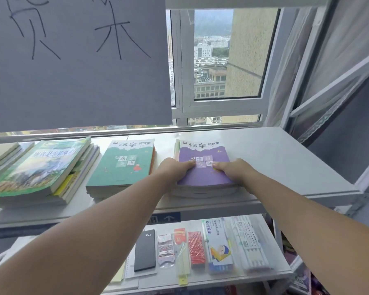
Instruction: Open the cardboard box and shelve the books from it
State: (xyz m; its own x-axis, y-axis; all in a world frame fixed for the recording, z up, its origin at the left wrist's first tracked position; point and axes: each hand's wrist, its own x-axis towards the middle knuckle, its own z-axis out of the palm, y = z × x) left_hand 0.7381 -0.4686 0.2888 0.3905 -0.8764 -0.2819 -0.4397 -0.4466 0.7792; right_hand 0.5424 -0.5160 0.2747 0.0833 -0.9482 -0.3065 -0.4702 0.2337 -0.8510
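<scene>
Two hands are gripping one pile of books topped by a purple book [202, 167] on the upper shelf [285, 162]: the left hand [175, 169] and the right hand [234, 170] are each clamping a side, thumbs lying on the cover, fingers curling under the edges. Three piles are sitting on this shelf, the green-topped pile [124, 165] just beside it and a third pile [41, 169] further left. One black diary [145, 250] is lying on the lower shelf [200, 282].

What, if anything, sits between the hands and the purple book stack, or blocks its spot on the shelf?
Nothing visible. The left hand and right hand already grip the purple book stack, which rests on the shelf. The green book stack lies apart to its left.
</scene>
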